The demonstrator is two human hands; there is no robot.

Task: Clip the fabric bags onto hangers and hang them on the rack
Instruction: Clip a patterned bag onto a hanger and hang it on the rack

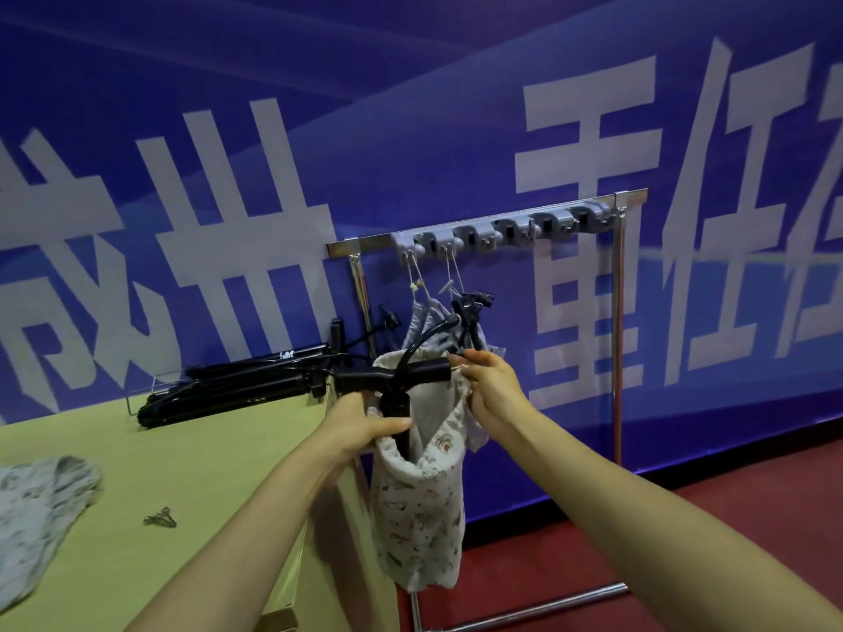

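Note:
A white printed fabric bag (419, 508) hangs in front of me below the rack, with a black hair-dryer-shaped object (410, 371) sticking out of its mouth. My left hand (365, 426) grips the black handle together with the bag's left rim. My right hand (492, 385) pinches the bag's right rim by the drawstring. Behind, the rack's top rail (365, 244) carries a grey strip of hooks (502, 225). A grey fabric bag (426, 319) and a second one holding a black gadget (470, 312) hang by strings from its left hooks. The hooks further right are bare.
The yellow table (205, 449) at left holds another fabric bag (41, 499), a small metal clip hanger (160, 517) and black tripods (237, 385) in a wire tray. The rack's right post (618, 335) and base bar (547, 604) stand on red floor before a blue banner wall.

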